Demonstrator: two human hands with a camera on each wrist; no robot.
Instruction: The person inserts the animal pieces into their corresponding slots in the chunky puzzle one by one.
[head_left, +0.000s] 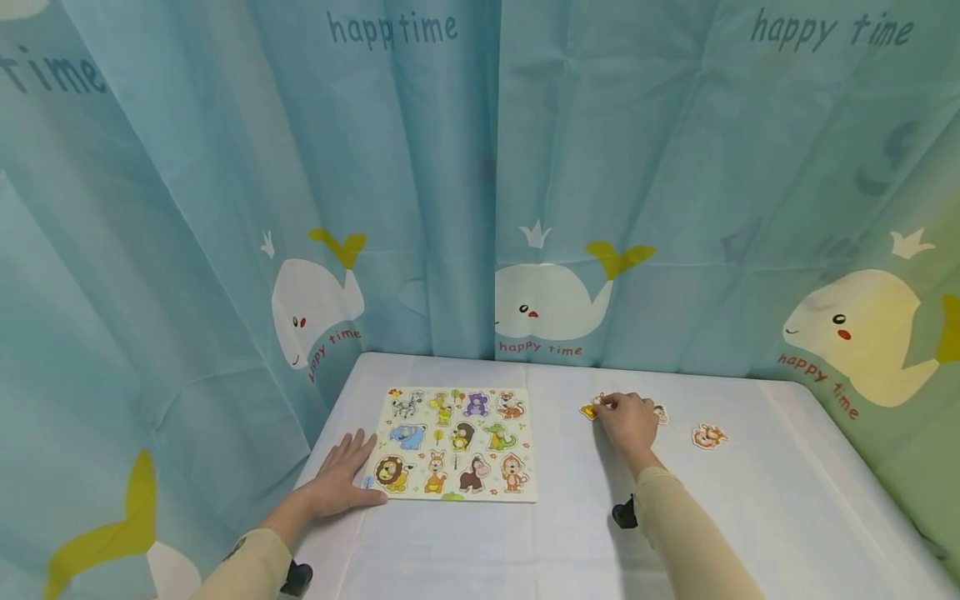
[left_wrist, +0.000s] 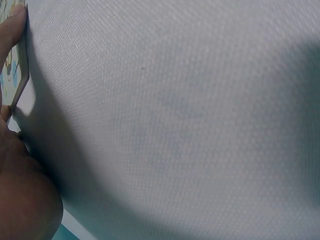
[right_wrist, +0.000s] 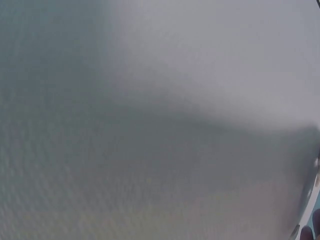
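Note:
A flat puzzle board (head_left: 457,446) with rows of cartoon animals lies on the white table. My left hand (head_left: 341,479) rests at its left edge with fingers spread, the thumb on the lower left corner. In the left wrist view, part of that thumb (left_wrist: 11,30) lies on the board's edge. To the right of the board, my right hand (head_left: 630,427) pinches a small orange-and-yellow animal puzzle piece (head_left: 588,412) between thumb and fingers. The hand covers part of the piece, so I cannot tell which animal it is. The right wrist view is mostly blurred white surface.
Another puzzle piece (head_left: 661,414) lies partly hidden behind my right hand. An orange animal piece (head_left: 708,436) lies farther right on the white tabletop (head_left: 750,517). A blue curtain (head_left: 420,183) with whales hangs along the table's back and left sides.

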